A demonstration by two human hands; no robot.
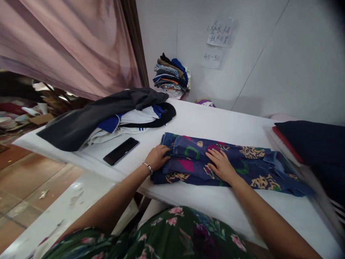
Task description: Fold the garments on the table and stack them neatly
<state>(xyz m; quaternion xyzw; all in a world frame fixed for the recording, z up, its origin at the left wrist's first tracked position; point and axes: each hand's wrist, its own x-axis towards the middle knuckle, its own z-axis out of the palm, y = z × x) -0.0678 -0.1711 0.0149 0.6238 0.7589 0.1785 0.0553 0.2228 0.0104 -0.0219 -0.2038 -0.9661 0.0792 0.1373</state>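
A patterned blue denim shirt [201, 163] lies folded lengthwise on the white table [188, 117], its collar toward the right. Printed shapes in beige, green and magenta cover it. At its left end my left hand [157, 157] is closed, with the fingers bent over the layered cloth edge; a bracelet sits on that wrist. My right hand [221, 165] rests open and fairly flat on the middle of the shirt, fingers slightly spread.
A black phone [121, 151] lies left of the shirt. Beyond it is a loose heap of dark grey clothing [107, 109] with white and blue pieces. A tall stack of folded clothes [171, 75] stands by the wall. Dark folded clothing [312, 144] is piled at the right.
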